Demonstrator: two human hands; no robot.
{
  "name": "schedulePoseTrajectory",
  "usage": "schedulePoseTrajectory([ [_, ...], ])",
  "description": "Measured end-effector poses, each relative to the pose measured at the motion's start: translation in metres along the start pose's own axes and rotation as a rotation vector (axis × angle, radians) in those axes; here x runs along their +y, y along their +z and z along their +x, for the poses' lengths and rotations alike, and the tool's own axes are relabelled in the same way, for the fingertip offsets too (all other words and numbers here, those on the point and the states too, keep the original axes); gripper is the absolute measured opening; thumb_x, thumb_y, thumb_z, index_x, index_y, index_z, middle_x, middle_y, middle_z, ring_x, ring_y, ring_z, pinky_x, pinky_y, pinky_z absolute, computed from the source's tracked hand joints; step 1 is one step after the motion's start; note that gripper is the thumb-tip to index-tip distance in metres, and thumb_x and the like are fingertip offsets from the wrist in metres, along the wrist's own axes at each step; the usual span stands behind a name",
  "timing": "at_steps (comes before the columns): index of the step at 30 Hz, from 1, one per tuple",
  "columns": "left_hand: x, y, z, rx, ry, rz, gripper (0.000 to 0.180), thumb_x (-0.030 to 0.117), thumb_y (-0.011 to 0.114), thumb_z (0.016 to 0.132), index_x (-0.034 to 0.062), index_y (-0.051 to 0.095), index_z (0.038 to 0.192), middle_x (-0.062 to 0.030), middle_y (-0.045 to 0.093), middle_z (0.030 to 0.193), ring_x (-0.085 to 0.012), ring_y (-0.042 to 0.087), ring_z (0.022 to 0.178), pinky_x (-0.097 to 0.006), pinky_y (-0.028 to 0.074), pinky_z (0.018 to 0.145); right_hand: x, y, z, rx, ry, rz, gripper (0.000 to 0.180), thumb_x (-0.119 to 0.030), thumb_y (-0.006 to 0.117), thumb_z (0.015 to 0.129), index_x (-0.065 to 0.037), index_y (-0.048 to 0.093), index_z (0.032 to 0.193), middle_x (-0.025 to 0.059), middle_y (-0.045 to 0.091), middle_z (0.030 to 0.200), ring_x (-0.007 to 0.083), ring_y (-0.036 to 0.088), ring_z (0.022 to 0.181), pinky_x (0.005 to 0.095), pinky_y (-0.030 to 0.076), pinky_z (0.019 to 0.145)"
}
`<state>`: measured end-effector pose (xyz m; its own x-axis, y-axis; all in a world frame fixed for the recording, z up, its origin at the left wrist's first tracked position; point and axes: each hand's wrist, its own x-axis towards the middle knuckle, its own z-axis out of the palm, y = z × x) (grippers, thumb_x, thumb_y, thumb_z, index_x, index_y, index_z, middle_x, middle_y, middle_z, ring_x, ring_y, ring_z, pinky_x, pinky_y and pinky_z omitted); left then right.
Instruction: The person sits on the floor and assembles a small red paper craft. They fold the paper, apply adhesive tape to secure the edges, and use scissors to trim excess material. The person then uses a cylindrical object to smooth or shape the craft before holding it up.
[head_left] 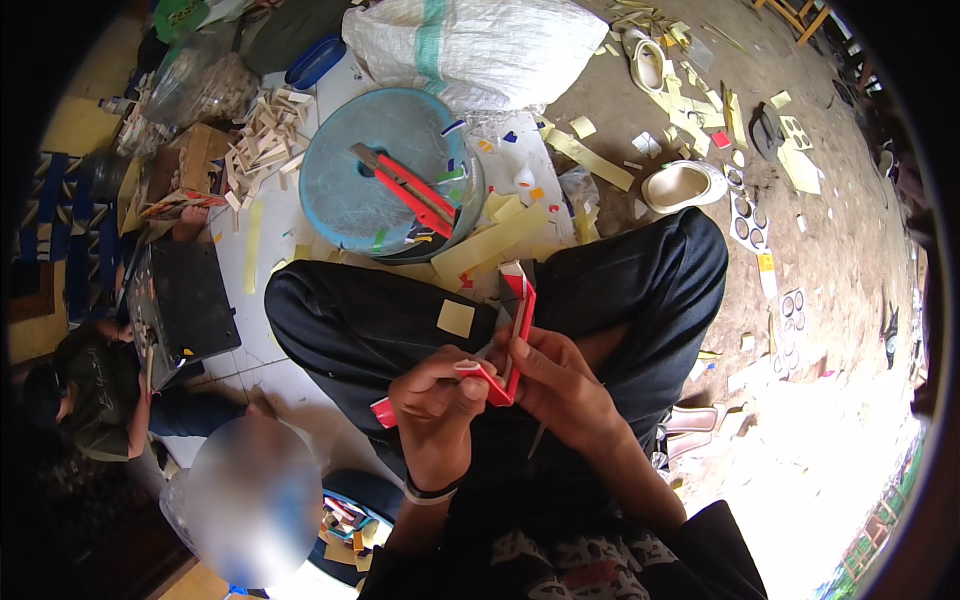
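Observation:
Above my crossed legs, both hands grip a narrow red strip with pale inner edges, bent into a sharp angle. My left hand is closed round its left part, and a red end sticks out beyond that hand. My right hand pinches the upright part, thumb on its face. Grey, pointed pieces show behind and below the fingers; I cannot tell what they are. A square of yellow paper lies on my left thigh.
In front of me stands a round blue stool bearing red strips and colored scraps. Wooden blocks are heaped to its left, and a white woven sack lies behind it. Another person sits at left beside a black box.

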<state>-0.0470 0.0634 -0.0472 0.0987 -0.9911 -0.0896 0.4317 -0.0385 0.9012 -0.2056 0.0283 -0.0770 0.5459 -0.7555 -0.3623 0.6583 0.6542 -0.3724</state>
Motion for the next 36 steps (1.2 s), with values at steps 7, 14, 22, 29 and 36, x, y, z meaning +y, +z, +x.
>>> schedulePoseTrajectory([
  [7,-0.001,0.005,0.008,0.098,0.094,-0.158,0.016,0.015,0.063,0.108,0.0013,0.064,0.101,-0.0094,0.063,0.097,-0.0169,0.062,0.091,-0.030,0.050,0.077,0.009,0.013,0.001,0.040,-0.016,-0.008,0.027,-0.025,0.066,0.109,-0.002,0.063,0.123,0.0062,0.070,0.109,0.0137,0.070,0.099,0.0313,0.057,0.087],
  [14,-0.002,0.002,0.008,0.162,-0.051,-0.303,0.017,0.017,0.066,0.107,0.0001,0.070,0.103,-0.0087,0.065,0.102,-0.0162,0.063,0.093,-0.030,0.052,0.083,0.007,0.014,-0.001,0.066,-0.015,-0.018,0.025,-0.025,0.067,0.109,-0.003,0.064,0.120,0.0059,0.070,0.108,0.0127,0.069,0.098,0.0311,0.057,0.086],
  [22,0.005,0.001,0.007,0.124,-0.148,-0.186,0.018,0.017,0.071,0.105,-0.0010,0.071,0.108,-0.0103,0.071,0.105,-0.0169,0.069,0.097,-0.030,0.055,0.089,0.002,0.009,-0.002,0.074,-0.042,-0.049,0.027,-0.025,0.060,0.111,-0.001,0.059,0.123,0.0074,0.069,0.112,0.0141,0.068,0.104,0.0339,0.055,0.095],
  [29,0.007,-0.008,0.013,0.013,-0.163,-0.222,0.018,0.014,0.075,0.102,0.0003,0.067,0.111,-0.0083,0.068,0.104,-0.0167,0.067,0.102,-0.030,0.053,0.090,-0.001,0.004,-0.002,0.079,-0.015,-0.043,0.025,-0.024,0.066,0.109,-0.002,0.062,0.121,0.0060,0.070,0.103,0.0137,0.071,0.095,0.0317,0.058,0.086],
  [36,0.009,-0.018,0.017,-0.028,-0.226,-0.126,0.017,0.011,0.080,0.097,0.0014,0.068,0.105,-0.0066,0.069,0.100,-0.0178,0.069,0.096,-0.030,0.052,0.085,-0.013,0.010,-0.005,0.158,0.012,-0.205,0.026,-0.024,0.064,0.108,0.000,0.062,0.119,0.0058,0.067,0.102,0.0122,0.067,0.092,0.0307,0.055,0.082],
])
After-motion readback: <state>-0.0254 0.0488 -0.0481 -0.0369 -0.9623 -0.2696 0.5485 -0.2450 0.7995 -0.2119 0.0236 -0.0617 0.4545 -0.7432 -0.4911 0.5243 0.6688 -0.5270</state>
